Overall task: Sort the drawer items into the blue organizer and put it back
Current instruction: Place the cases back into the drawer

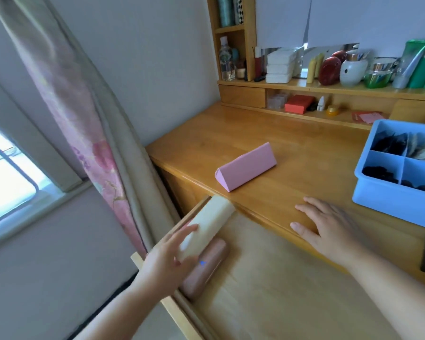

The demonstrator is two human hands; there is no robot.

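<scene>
- Now the left grip [168,251] grasps the cream case [206,227] inside the open drawer [268,278]; the right grip [329,224] rests released on the tabletop [268,143].
- Next, likely: settle that case beside the brown case [204,271] just under the grip, then fetch the blue organizer [388,200].

A light blue plastic organizer tray [388,200] with inner dividers sits on the wooden desktop at the right, partly cut off by the picture's edge. Its visible compartments hold dark, black items, and a farther one holds pale beige pieces standing on edge.

An open wooden drawer [268,278] with a pale lined bottom juts out below the desktop edge. Along its left side lies a cream-coloured, rounded oblong case [211,217], one end tucked under the desktop. Just beside it, nearer the drawer's front, lies a rose-brown oblong case [206,271] with a small blue mark.

A pink triangular-prism case [247,166] rests on one flat side on the desktop, well apart from the tray.
</scene>
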